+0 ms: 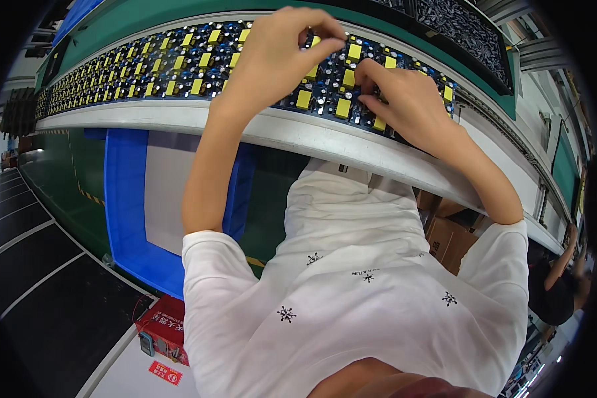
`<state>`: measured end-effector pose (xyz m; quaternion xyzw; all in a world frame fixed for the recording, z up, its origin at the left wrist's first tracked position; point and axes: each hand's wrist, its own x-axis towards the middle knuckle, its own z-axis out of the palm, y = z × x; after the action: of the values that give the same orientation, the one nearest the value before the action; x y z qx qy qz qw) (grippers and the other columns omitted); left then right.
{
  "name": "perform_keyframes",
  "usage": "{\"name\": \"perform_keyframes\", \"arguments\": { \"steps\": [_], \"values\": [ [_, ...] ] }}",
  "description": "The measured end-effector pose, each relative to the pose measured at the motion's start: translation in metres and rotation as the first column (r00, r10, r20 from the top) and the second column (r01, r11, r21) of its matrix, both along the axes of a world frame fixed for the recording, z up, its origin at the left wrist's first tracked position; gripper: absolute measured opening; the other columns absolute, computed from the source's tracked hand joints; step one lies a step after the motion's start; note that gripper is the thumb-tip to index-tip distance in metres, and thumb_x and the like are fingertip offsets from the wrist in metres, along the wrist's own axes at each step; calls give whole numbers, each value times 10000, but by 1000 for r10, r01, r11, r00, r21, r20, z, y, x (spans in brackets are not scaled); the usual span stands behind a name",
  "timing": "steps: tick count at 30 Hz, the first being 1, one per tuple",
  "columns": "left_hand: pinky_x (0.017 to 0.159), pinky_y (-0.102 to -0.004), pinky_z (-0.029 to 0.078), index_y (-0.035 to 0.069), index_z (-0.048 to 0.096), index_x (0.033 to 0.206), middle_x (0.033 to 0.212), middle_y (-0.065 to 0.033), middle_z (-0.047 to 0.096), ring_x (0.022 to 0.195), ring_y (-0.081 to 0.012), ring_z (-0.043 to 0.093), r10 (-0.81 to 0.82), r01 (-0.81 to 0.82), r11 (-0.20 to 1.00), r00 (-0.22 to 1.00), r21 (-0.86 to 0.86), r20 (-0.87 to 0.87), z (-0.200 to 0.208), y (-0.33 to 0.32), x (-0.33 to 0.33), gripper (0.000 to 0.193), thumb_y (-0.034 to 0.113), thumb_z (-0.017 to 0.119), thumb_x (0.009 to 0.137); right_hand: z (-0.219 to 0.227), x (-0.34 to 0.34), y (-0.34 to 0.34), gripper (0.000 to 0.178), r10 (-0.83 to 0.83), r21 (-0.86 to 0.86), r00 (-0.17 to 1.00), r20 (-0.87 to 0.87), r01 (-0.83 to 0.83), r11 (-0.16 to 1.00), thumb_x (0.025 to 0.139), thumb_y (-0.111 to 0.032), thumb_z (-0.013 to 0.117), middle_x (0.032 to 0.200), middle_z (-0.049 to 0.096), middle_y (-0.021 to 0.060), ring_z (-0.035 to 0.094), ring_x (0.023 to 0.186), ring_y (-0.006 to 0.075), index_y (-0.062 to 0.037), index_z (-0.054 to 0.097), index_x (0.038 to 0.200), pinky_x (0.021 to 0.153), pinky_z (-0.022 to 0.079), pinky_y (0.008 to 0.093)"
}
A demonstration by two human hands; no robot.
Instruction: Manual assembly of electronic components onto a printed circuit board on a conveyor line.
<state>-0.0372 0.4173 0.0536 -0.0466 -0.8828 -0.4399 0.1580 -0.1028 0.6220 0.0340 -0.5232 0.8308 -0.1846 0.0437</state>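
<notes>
Rows of dark circuit boards (197, 86) carry yellow block-shaped components (303, 99) and small round parts, lying side by side along a long line. My left hand (278, 60) is over the boards with its fingers curled and thumb and forefinger brought close together near the far edge. To its right, my right hand (408, 99) is bent low over the boards, fingertips and thumb drawn in beside a yellow component. Whatever either hand pinches, if anything, is too small or hidden to make out.
A pale metal rail (298, 132) borders the boards on my side. Beyond them at the right stands a black bin (504, 83) of small grey parts. Below left are a blue bin (126, 205) and a red box (166, 328). Another person (554, 285) is at far right.
</notes>
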Motion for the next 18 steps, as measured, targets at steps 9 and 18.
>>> {"name": "perform_keyframes", "arguments": {
  "steps": [9, 18],
  "values": [
    [590, -242, 392, 54, 720, 960, 801, -14, 662, 661, -97, 465, 42, -42, 999, 999, -28, -1, -28, -1, 24, 146, 108, 700, 826, 1, 6, -2, 192, 50, -55, 999, -4, -50, 997, 820, -91, 647, 792, 641, 68, 627, 755, 299, -89, 516, 960, 627, 465, 407],
    [571, -282, 426, 76, 727, 932, 789, -34, 686, 654, -151, 512, 47, -52, 998, 992, 43, 116, -28, 5, 17, 141, 127, 701, 803, 10, -1, 6, 209, 71, -51, 992, -104, -77, 996, 815, -146, 681, 880, 630, 78, 619, 835, 277, -87, 586, 992, 703, 487, 379]
  ]
}}
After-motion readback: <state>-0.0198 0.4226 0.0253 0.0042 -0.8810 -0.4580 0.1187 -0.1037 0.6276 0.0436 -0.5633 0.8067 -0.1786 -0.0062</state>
